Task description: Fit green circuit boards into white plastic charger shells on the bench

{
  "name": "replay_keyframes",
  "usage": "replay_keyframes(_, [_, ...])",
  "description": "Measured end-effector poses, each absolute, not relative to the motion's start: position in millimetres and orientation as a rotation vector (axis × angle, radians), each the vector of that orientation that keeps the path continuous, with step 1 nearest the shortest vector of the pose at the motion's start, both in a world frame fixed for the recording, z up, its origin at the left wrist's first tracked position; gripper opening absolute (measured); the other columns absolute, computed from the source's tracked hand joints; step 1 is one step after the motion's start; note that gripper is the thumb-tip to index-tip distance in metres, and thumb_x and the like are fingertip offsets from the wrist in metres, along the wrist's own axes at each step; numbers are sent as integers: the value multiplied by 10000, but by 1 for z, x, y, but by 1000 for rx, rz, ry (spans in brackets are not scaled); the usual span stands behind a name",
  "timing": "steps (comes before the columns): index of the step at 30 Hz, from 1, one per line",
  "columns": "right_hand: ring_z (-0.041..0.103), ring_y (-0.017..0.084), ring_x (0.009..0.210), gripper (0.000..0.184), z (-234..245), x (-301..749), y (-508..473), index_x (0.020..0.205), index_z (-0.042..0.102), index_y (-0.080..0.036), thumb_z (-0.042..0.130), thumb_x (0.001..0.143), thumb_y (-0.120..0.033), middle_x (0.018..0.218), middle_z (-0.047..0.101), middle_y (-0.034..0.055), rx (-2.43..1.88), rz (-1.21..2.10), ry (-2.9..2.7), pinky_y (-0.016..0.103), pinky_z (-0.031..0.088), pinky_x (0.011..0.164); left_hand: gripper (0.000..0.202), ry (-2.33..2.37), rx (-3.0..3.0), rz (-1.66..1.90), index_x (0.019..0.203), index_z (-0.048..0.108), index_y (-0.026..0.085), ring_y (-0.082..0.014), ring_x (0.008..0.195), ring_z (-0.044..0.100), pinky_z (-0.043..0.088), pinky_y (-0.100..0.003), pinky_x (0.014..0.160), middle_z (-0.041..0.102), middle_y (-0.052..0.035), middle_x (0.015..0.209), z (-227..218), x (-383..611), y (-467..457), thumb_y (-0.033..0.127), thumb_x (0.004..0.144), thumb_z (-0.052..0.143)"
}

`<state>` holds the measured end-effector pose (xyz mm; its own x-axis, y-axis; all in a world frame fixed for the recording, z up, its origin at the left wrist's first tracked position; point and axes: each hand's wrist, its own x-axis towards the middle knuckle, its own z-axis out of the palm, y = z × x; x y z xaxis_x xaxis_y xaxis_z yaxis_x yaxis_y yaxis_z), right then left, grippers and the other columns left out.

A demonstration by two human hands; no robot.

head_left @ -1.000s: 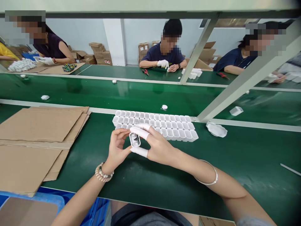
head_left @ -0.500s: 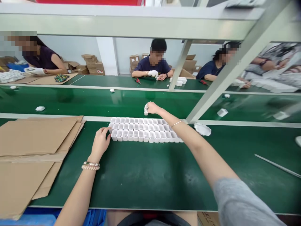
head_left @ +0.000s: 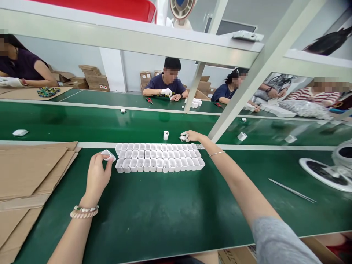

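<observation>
My left hand (head_left: pixel 96 175) pinches a small white plastic cup (head_left: pixel 109 156), tilted, just beyond the left end of three rows of similar open-topped white cups (head_left: pixel 160 164). The rows stand upright and close together on the green table. My right hand (head_left: pixel 191 136) reaches over the rail onto the green belt, its fingers closed around a small white part (head_left: pixel 182 138) with a dark edge. A single white cup (head_left: pixel 165 135) stands on the belt to the left of that hand, apart from it.
Flat cardboard sheets (head_left: pixel 30 172) lie at the left. Metal tweezers (head_left: pixel 292 190) and a white fan (head_left: pixel 327 172) are on the right. A slanted frame post (head_left: pixel 233 106) rises beside my right hand. More white parts (head_left: pixel 242 136) lie along the belt; co-workers sit across it.
My right hand has let go of a white cup on the belt and moved right to a small white part. My left hand has lifted a cup away from the rows' left end. The view has turned right.
</observation>
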<state>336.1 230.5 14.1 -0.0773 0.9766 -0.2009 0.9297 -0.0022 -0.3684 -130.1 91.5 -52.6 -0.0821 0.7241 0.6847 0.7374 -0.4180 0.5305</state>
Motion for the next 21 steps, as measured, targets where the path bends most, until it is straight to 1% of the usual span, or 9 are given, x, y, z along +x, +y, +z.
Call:
replay_keyframes(2, [654, 213, 841, 260, 8, 339, 224, 937, 701, -66, 698, 681, -22, 1027, 743, 151, -2049, 598, -2102, 252, 460, 718, 347, -1679, -2094, -1629, 1012, 598, 220, -296, 1012, 622, 523, -464, 848, 617, -93, 1026, -45, -124, 85, 548, 901, 572])
replay_keyframes(5, [660, 231, 867, 212, 10, 341, 218, 888, 700, -72, 707, 678, -44, 1003, 746, 156, -2013, 520, -2029, 261, 468, 746, 428, -1659, -2095, -1638, 1164, 562, 204, -282, 1003, 622, 551, -477, 872, 608, -91, 1071, -32, -113, 75, 482, 858, 673])
replay_keyframes(7, [668, 258, 909, 227, 17, 342, 214, 922, 696, -71, 718, 696, -88, 1021, 742, 173, -1970, 463, -1981, 287, 482, 797, 443, -1608, -2129, -1657, 1196, 547, 195, -272, 1041, 617, 564, -469, 900, 599, -88, 1101, -26, -104, 66, 410, 844, 709])
replay_keyframes(9, [675, 270, 955, 281, 25, 340, 209, 1018, 676, -75, 702, 754, -168, 1076, 731, 185, -1910, 415, -1943, 322, 498, 852, 423, -1527, -2210, -1711, 1194, 541, 195, -255, 1078, 612, 575, -431, 906, 584, -85, 1123, -22, -95, 56, 339, 840, 722])
replay_keyframes(11, [687, 255, 963, 346, 33, 329, 197, 1118, 638, -103, 672, 812, -263, 1146, 714, 177, -1726, 458, -1882, 352, 521, 873, 427, -1443, -2325, -1768, 1211, 532, 204, -241, 1111, 609, 576, -395, 910, 572, -92, 1159, -19, -86, 47, 275, 837, 723])
replay_keyframes(14, [705, 242, 889, 412, 42, 293, 158, 1122, 636, -171, 732, 788, -393, 1139, 718, 134, -1174, 666, -1771, 408, 565, 831, 463, -1325, -2472, -1815, 1244, 524, 224, -234, 1160, 604, 557, -384, 951, 588, -102, 1202, -18, -74, 36, 195, 828, 726])
replay_keyframes(16, [700, 234, 882, 399, 47, 262, 122, 1111, 652, -208, 773, 768, -370, 1053, 731, 89, -929, 602, -1845, 413, 571, 823, 495, -1235, -2535, -1844, 1248, 531, 235, -233, 1183, 606, 537, -385, 989, 620, -99, 1208, -17, -69, 31, 155, 808, 742])
replay_keyframes(18, [690, 218, 865, 388, 51, 231, 85, 1124, 667, -237, 786, 759, -289, 1024, 726, 63, -764, 403, -2030, 392, 570, 797, 528, -1166, -2598, -1882, 1254, 545, 243, -231, 1196, 613, 514, -382, 1027, 651, -94, 1217, -17, -68, 27, 128, 786, 759])
replay_keyframes(21, [687, 213, 858, 473, 55, 198, 48, 1230, 632, -254, 753, 774, -217, 985, 722, 57, -517, 155, -2204, 375, 572, 749, 561, -1144, -2772, -2029, 1315, 556, 254, -244, 1258, 587, 483, -392, 1077, 644, -108, 1296, -14, -69, 23, 128, 802, 746])
